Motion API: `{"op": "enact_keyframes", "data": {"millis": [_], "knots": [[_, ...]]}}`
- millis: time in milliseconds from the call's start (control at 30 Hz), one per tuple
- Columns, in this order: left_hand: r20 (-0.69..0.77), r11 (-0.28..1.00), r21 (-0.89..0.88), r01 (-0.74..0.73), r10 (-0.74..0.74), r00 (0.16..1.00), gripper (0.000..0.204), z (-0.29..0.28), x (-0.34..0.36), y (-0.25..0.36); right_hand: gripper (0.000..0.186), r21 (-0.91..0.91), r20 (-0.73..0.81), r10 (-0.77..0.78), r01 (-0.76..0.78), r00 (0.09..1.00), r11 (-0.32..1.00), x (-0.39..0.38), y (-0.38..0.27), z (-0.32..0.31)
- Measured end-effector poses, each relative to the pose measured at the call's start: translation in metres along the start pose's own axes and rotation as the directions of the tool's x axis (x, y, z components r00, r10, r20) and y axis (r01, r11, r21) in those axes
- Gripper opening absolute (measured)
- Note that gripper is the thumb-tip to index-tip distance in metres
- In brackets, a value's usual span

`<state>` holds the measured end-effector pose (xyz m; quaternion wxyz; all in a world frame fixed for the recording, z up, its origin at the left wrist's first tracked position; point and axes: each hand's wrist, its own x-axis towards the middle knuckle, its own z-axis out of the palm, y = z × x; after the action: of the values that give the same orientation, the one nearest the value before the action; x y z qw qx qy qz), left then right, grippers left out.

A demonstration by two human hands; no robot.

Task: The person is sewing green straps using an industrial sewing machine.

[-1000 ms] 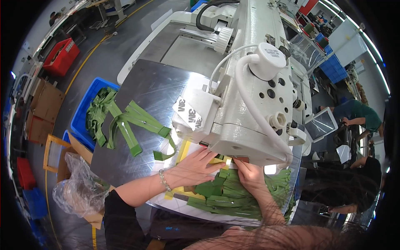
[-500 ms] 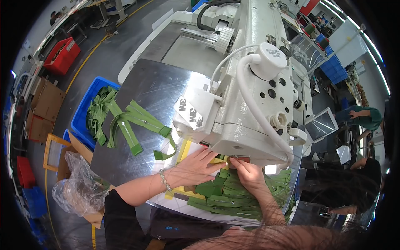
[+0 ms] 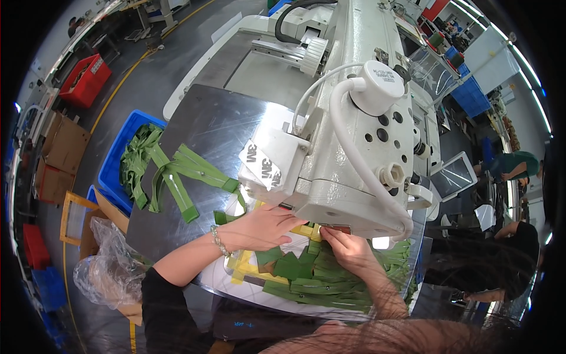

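Note:
My left hand (image 3: pixel 263 228) lies with fingers stretched over a yellow template (image 3: pixel 249 273), its fingertips under the white sewing machine head (image 3: pixel 330 197). My right hand (image 3: pixel 348 248) is closed by the template's right part, fingertips pinched just below the head; what they hold is hidden. Several green fabric squares (image 3: pixel 295 265) lie between my hands. A thick layer of green zippered strips (image 3: pixel 312 289) spreads beneath my right forearm. More green straps (image 3: pixel 183 194) lie on the steel plate (image 3: pixel 165 236) to the left, trailing from a blue bin.
The blue bin (image 3: pixel 109 171) stands left of the plate, with a cardboard box and crumpled plastic (image 3: pixel 106 265) nearer me. A tablet screen (image 3: pixel 453 183) is mounted right of the machine. Two co-workers (image 3: pixel 513 165) are at the right; red crates (image 3: pixel 85 82) stand far left.
My left hand has slid leftward, uncovering more template and green squares. My right hand has shifted slightly left. The co-worker in green has changed posture.

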<state>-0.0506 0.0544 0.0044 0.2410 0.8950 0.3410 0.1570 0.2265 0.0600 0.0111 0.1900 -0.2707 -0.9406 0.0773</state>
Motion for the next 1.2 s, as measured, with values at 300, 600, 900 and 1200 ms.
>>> {"op": "enact_keyframes", "data": {"millis": [300,600,900,1200], "knots": [[-0.059,0.962,0.258,-0.093,0.112,0.992,0.044,0.013,0.005,-0.006,0.027,-0.012,-0.072,-0.033,0.032,0.997,0.999,0.001,0.007,0.005],[-0.206,0.899,0.418,-0.130,0.233,0.950,0.040,0.019,0.009,0.003,0.028,0.026,-0.098,-0.010,0.013,0.995,1.000,0.003,0.003,0.004],[-0.172,0.864,0.490,-0.113,0.223,0.959,0.036,0.018,0.013,0.011,0.041,0.088,-0.102,0.026,-0.017,0.994,0.996,0.001,0.000,0.007],[-0.192,0.872,0.478,-0.107,0.223,0.956,0.036,0.025,0.017,0.010,0.038,0.045,-0.121,0.029,-0.024,0.992,0.999,0.004,-0.005,0.004]]}}
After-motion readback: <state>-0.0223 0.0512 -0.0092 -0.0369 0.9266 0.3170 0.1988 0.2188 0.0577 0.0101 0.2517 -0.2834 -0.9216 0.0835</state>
